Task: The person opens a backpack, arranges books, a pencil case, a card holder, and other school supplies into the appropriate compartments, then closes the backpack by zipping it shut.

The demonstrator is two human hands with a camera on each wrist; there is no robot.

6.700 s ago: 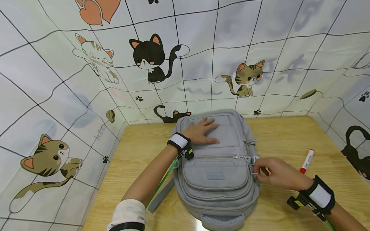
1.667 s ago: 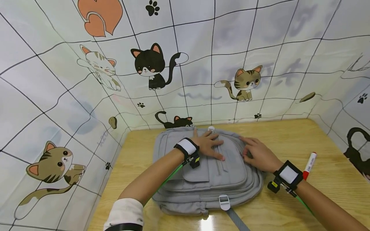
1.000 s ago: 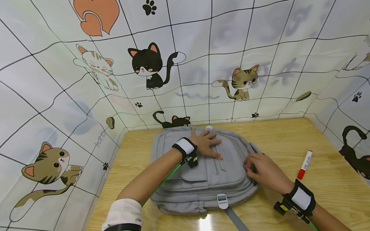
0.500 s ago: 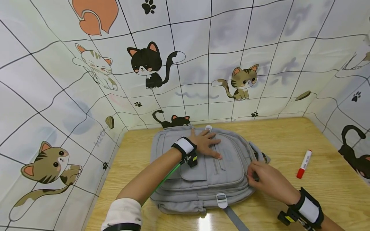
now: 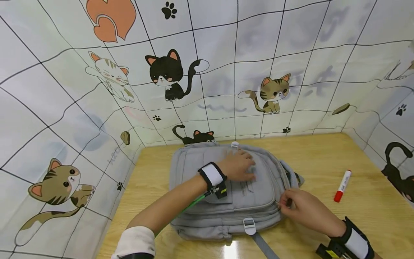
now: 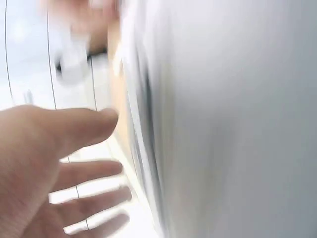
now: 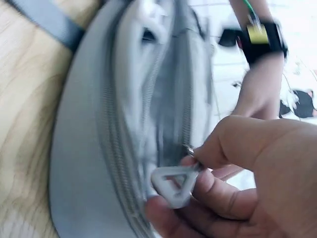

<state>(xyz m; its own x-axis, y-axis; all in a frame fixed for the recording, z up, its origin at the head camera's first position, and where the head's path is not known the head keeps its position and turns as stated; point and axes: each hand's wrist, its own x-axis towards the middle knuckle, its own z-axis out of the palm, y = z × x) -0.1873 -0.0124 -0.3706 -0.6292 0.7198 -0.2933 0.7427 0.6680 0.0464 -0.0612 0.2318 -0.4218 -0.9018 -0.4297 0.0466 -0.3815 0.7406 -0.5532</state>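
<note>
Fingers (image 7: 208, 186) of my right hand (image 5: 307, 210) are pinching a zipper pull (image 7: 174, 182) at the right edge of the grey backpack (image 5: 207, 162).
Zipping is the step in hand, I'd say; my left hand (image 5: 239, 169) lies flat and relaxed on top of the bag, which sits mid-counter (image 5: 323, 151) near the cat-print backdrop. From here the pull wants a steady draw along the zipper track (image 7: 111, 148) while the left hand pins the fabric. What's inside the backpack I can't tell. A red-capped marker (image 5: 342, 181) lies on the counter, well to the right, outside the bag.
</note>
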